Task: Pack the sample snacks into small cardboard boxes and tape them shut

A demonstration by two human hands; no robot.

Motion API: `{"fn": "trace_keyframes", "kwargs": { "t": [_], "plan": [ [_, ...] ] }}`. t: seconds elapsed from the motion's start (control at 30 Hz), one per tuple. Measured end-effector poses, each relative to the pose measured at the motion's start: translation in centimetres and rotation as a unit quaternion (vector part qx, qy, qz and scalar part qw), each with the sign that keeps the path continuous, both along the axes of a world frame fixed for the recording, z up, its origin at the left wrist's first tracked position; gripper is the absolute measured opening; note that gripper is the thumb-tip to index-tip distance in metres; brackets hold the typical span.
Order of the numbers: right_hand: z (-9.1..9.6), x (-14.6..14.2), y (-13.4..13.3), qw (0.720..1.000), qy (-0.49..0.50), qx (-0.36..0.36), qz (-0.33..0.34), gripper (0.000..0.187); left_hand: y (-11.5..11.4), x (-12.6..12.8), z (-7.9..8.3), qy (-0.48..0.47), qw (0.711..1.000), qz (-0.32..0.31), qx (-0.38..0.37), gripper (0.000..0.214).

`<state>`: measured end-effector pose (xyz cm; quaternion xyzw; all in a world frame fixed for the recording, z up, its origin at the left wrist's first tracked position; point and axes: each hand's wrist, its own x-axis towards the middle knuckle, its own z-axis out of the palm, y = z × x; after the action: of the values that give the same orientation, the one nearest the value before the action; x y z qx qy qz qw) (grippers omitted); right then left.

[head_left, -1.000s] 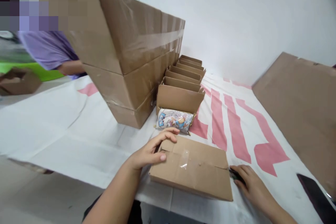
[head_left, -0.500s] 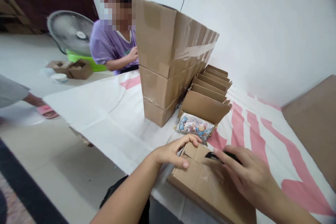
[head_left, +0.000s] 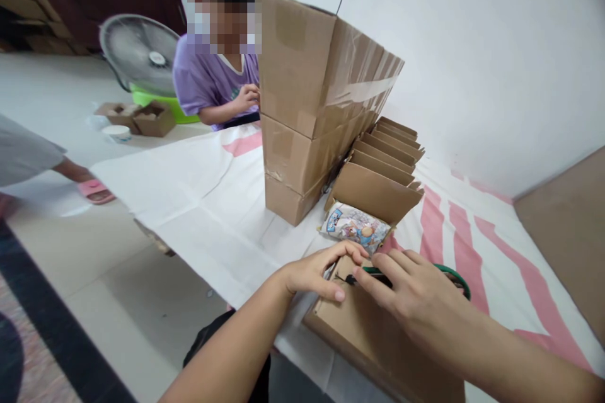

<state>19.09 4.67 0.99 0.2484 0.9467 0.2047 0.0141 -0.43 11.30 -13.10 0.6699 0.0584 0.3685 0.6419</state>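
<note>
A closed cardboard box [head_left: 378, 334] lies flat on the table in front of me. My left hand [head_left: 326, 271] grips its far left corner, thumb on the top face and fingers curled over the edge. My right hand [head_left: 411, 289] is closed around scissors with a green handle loop [head_left: 456, 277]. Their dark tip [head_left: 350, 279] touches the top of the box at a small gap, close to my left thumb. Most of the scissors is hidden under my fingers. Just beyond my hands, a printed packet [head_left: 357, 227] sits in the front open box [head_left: 378, 189].
Taped cartons [head_left: 297, 63] stand stacked behind the row of open boxes. A person in a purple shirt [head_left: 203, 79] is across the table. A large brown panel [head_left: 567, 208] stands at the right. A fan [head_left: 137, 53] and small boxes [head_left: 154, 119] are on the floor.
My right hand has moved left along the box, bringing the scissors' tip to the gap by my left thumb. The green handle now shows. My left hand keeps its hold; the view has shifted slightly.
</note>
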Motion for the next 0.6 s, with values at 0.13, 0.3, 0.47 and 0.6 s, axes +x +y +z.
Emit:
{"fn": "trace_keyframes", "kwargs": {
  "t": [0.13,0.3,0.47,0.6],
  "plan": [
    [0.2,0.4,-0.3,1.0,-0.014,0.023,0.008,0.058,-0.1,0.0,0.1,0.006,1.0,-0.003,0.002,0.063],
    [0.3,1.0,-0.8,0.999,-0.04,0.034,0.008,0.041,-0.1,0.0,0.1,0.016,1.0,-0.003,-0.014,0.063],
    [0.6,1.6,-1.0,0.998,-0.048,0.026,0.013,0.037,-0.1,0.1,0.1,0.006,1.0,-0.015,-0.017,0.062],
    [0.6,2.0,-1.0,0.998,-0.065,0.015,0.008,0.025,-0.2,0.0,0.0,0.015,1.0,-0.015,-0.019,0.063]
  ]
}}
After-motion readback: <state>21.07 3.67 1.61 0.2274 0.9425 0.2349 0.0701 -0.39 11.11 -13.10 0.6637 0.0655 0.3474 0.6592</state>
